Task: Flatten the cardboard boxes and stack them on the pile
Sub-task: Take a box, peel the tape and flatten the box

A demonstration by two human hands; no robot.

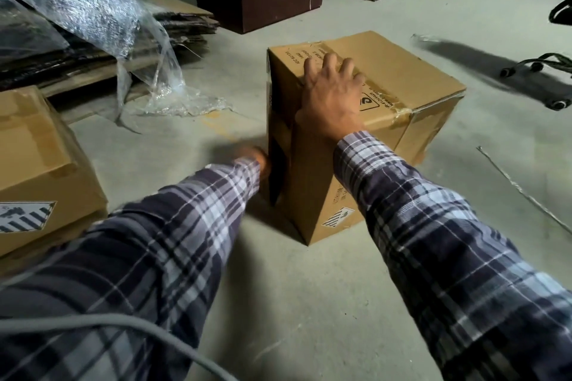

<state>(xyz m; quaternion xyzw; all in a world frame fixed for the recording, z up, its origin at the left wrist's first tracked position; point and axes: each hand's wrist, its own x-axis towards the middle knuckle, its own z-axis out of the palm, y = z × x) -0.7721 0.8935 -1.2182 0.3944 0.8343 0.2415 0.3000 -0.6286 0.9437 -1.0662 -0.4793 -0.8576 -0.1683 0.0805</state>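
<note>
The big brown cardboard box (356, 133) stands on the grey floor. The right hand (331, 99), its grip spread flat, presses the box's top. The blurry left hand (255, 158), grip unclear, reaches the box's open side, lower down and to the left.

The cardboard box (383, 108) on the floor carried rows of black print along its top flap, upside down to the camera and too blurred to read. A diamond-shaped mark (368, 106) stood by the tape. A striped hazard-style label (338, 217) sat low on its near side; a similar one (26, 215) marked the left box (40, 164), wording apparently illegible.
</note>
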